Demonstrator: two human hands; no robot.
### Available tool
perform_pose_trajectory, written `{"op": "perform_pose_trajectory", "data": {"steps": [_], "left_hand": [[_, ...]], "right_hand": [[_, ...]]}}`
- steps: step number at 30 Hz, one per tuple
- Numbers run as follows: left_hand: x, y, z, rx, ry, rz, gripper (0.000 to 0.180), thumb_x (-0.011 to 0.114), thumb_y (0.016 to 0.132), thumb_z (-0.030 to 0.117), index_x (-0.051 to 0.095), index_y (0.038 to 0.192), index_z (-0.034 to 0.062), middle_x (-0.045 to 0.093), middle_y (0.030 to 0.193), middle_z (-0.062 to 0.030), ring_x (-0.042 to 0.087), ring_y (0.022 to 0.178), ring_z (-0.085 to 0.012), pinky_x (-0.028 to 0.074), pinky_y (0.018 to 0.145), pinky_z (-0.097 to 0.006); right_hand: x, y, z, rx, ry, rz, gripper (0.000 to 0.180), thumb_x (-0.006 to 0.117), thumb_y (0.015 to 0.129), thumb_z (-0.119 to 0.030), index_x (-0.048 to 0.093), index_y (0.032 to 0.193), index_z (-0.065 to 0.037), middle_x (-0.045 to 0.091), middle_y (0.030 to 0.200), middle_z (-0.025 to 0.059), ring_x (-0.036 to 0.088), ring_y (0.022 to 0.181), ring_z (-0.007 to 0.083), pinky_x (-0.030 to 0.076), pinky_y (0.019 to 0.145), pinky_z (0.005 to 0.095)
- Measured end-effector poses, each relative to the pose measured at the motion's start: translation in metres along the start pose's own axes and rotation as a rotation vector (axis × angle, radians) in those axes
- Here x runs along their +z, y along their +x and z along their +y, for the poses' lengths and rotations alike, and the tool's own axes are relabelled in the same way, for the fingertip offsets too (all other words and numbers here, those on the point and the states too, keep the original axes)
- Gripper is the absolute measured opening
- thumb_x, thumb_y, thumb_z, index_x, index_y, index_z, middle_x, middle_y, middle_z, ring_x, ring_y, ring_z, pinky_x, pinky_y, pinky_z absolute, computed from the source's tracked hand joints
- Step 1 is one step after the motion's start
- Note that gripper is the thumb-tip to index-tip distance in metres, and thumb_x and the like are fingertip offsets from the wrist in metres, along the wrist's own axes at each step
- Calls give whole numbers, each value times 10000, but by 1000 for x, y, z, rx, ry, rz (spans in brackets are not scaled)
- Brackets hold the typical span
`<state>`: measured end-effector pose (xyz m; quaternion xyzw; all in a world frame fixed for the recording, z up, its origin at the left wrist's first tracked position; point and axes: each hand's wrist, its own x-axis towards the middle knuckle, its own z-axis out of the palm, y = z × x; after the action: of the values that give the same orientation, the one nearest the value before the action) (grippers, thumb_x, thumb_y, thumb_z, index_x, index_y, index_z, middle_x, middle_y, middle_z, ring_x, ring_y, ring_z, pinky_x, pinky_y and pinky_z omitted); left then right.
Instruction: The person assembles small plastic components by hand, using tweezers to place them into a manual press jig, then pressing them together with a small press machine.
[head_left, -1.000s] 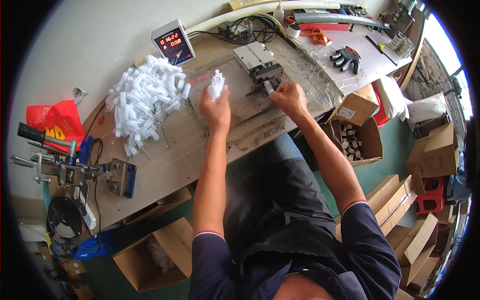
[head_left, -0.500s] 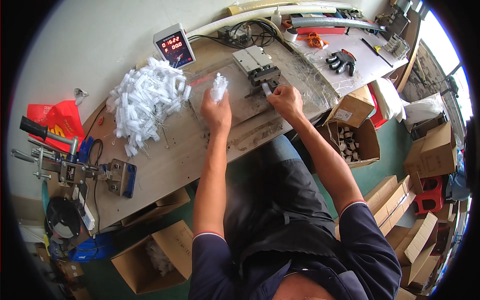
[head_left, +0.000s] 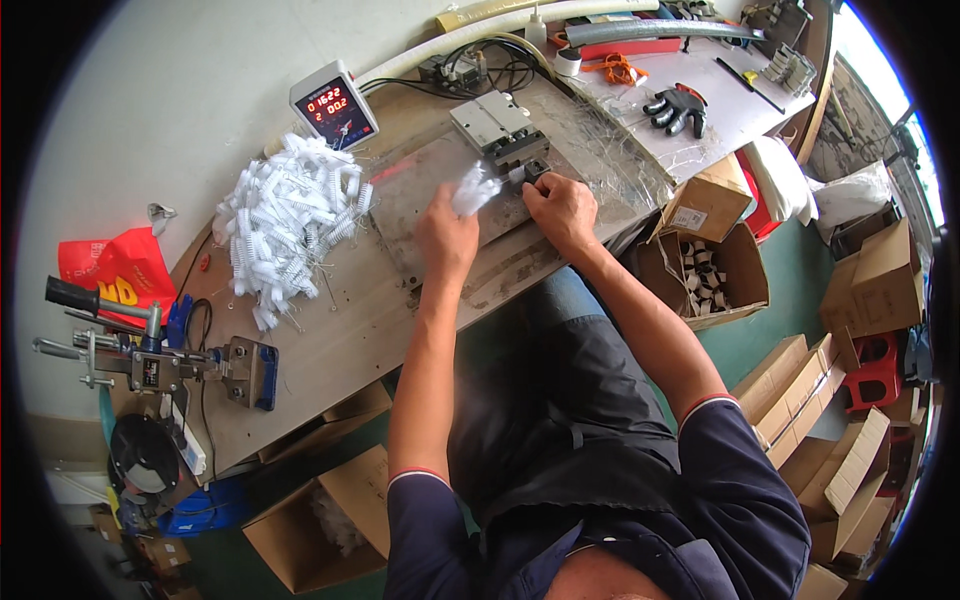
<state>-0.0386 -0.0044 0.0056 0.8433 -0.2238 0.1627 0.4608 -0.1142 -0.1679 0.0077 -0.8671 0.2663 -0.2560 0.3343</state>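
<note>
My left hand (head_left: 450, 235) is closed around a bunch of small white bristle brushes (head_left: 474, 190), blurred by motion, just left of the fixture. Thumb and fingers of my right hand (head_left: 562, 212) are pinched together against the dark jaw (head_left: 518, 152) at the front of a grey metal clamping device (head_left: 493, 120). What the right fingertips hold is hidden. A large heap of white brushes with thin wire stems (head_left: 290, 210) lies on the workbench (head_left: 345, 345) to the left. Behind the heap stands a white counter box with a lit red display (head_left: 333, 105).
A hand press with a black handle (head_left: 150, 350) occupies the bench's left end, near a red bag (head_left: 118, 270). On the right side table lies a black-and-grey glove (head_left: 676, 108). Cardboard boxes stand below, one holding white ring-shaped pieces (head_left: 705, 280), another (head_left: 300, 540) by my left.
My left hand has moved right with the brushes, closer to the fixture. My right hand has shifted slightly, staying at the jaw. The red display reads differently, and the whole view has turned slightly.
</note>
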Motion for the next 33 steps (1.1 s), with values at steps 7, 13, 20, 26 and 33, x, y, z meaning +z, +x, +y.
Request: {"op": "perform_pose_trajectory", "data": {"steps": [7,13,20,26,33], "left_hand": [[14,-2,10,80,123,-34,193,742,856,150,703,1038,102,743,879,-157,718,850,-400,543,741,-479],[19,-2,6,132,197,-67,243,684,825,62,691,1064,100,732,1000,-146,696,947,-389,536,814,-479],[7,-10,2,221,250,-50,351,683,780,-15,614,1113,71,661,1071,-143,666,982,-387,541,803,-477],[-9,-20,6,448,138,70,372,602,757,-111,622,1074,83,684,1033,-96,683,960,-338,546,805,-433],[-4,-24,11,598,148,91,329,663,786,-71,636,1077,79,696,1034,-89,709,920,-309,577,748,-395]], "right_hand": [[2,0,5,-59,8,49,273,701,852,-337,716,778,-75,706,756,169,701,775,388,545,735,481],[2,0,5,-51,31,48,279,703,855,-336,714,788,-65,705,753,169,700,776,389,544,732,483],[1,-1,12,-5,194,78,228,705,853,-297,747,898,-78,733,825,174,718,827,377,555,761,459],[-1,1,23,4,540,44,226,718,855,-205,741,1001,-34,747,819,109,723,760,221,547,731,347],[-22,0,16,103,854,-182,233,709,940,-181,721,1025,36,688,779,20,601,727,71,495,668,258]]}}
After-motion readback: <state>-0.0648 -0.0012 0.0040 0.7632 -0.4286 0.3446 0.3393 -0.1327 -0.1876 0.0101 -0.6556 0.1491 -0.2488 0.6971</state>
